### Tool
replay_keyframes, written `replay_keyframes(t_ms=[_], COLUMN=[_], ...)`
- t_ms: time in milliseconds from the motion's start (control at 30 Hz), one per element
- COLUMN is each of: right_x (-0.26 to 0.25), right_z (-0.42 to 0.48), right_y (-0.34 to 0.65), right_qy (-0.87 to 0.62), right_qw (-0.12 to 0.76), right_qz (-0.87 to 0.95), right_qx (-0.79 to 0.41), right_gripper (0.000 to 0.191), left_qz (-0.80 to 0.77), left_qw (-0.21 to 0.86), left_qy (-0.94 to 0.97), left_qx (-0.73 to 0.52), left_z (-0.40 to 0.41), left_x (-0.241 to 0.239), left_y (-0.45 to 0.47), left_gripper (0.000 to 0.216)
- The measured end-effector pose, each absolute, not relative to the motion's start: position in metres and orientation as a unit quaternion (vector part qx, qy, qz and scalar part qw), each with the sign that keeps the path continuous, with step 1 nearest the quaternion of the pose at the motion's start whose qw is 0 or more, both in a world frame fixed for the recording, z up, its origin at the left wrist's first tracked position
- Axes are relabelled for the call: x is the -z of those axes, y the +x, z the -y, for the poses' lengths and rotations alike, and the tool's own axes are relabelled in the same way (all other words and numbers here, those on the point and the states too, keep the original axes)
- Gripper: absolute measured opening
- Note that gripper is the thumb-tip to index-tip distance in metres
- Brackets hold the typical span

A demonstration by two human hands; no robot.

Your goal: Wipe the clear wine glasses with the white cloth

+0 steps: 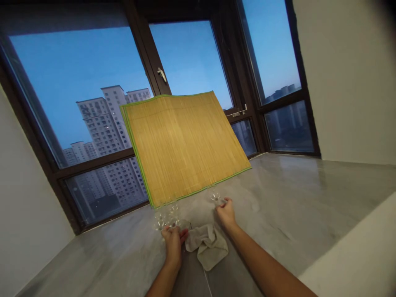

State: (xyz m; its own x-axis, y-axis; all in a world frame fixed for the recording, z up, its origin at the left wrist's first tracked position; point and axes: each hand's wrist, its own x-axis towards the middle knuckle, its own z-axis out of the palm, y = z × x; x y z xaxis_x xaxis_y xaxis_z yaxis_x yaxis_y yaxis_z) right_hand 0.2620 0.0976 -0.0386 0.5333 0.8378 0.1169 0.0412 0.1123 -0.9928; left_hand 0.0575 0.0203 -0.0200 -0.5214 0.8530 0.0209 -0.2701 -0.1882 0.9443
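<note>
My left hand [173,241] rests on the grey stone sill with its fingers curled round a small clear glass [173,224]. Two more clear glasses [161,220] stand just beyond it. My right hand [225,212] pinches another small clear glass [215,197] near the foot of a bamboo mat. A crumpled beige cloth [208,245] lies on the sill between my two hands, touching neither glass.
A stack of bamboo mats with green edging [182,144] leans against the dark-framed window [145,53]. The grey marble sill [293,202] runs to the right. White walls [349,78] close both sides. A pale ledge [365,255] sits at the lower right.
</note>
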Motion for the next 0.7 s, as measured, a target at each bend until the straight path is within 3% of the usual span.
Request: replay_keyframes(t_ms=[433, 700], right_x=[0.039, 0.021], right_z=[-0.103, -0.088], right_y=[0.271, 0.28], right_qy=[-0.59, -0.59], right_qw=[0.621, 0.653], right_qz=[0.384, 0.363], right_qx=[-0.346, -0.306], right_gripper=[0.048, 0.04], left_qz=[-0.512, -0.517], left_qw=[0.39, 0.378], left_qy=[0.336, 0.368], left_qx=[-0.688, -0.674], left_z=[-0.016, -0.015], left_x=[0.018, 0.019], left_y=[0.063, 0.063], left_gripper=[0.032, 0.044])
